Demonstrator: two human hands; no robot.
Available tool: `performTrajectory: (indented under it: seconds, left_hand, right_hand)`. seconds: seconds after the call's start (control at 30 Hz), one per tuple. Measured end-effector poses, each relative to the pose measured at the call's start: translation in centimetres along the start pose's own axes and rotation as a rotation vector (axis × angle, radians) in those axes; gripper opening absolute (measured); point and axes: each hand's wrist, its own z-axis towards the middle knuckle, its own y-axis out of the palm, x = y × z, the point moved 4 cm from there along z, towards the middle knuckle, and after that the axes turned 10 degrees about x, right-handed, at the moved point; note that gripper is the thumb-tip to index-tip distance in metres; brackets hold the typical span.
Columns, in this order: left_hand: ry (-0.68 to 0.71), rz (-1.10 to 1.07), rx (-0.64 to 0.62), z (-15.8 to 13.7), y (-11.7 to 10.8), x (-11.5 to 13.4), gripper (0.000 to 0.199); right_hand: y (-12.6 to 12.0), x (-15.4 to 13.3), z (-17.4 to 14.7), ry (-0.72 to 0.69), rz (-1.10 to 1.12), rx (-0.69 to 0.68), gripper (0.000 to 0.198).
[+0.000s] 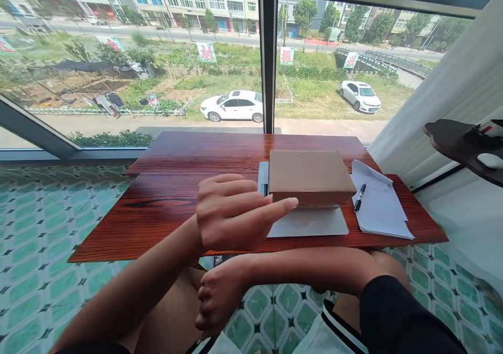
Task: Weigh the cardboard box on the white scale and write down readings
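A red-brown wooden counter (165,207) is seen in front of a large window, with a brown cardboard box (310,177) resting near its middle. The box is set on a flat grey laptop (310,223), whose front edge sticks out toward six o'clock from under the box. At three o'clock of the box, a stack of white paper (383,207) is laid on the counter, and a black pen (359,196) lies on the paper's left edge, just beside the box.

The left hand (236,212) is held above the counter at nine o'clock of the box. Its fingers are loosely extended and kept together, pointing toward three o'clock; nothing is gripped. The fingertips (293,203) are seen at the lower left corner of the box, but whether they touch it cannot be told.

The right hand (218,296) is found below the counter's front edge, at six o'clock of the left hand, with the forearm crossing in from the right. Its fingers are curled inward against the lap; whether anything is held in it cannot be told.

At the far right, at three o'clock, a dark shelf (456,141) is seen beside a white curtain (444,107). The floor (35,228) is covered with green patterned tiles.
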Motion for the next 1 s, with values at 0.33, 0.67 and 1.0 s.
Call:
performTrajectory:
  seconds: [0.33,0.67,1.0]
  left_hand:
    - [-0.37,0.132,0.043,-1.6,2.0,-0.5,0.031]
    - [-0.916,0.015,0.124,-6.8,4.6,-3.0,0.03]
    - [-1.308,-0.222,0.135,-11.1,8.3,-3.8,0.054]
  right_hand:
    - [-14.5,3.4,-8.7,0.254,-0.427,0.515,0.037]
    - [-21.5,3.8,-21.7,1.399,-0.621,1.241,0.032]
    - [-17.4,4.1,-29.9,1.921,-0.339,1.19,0.058]
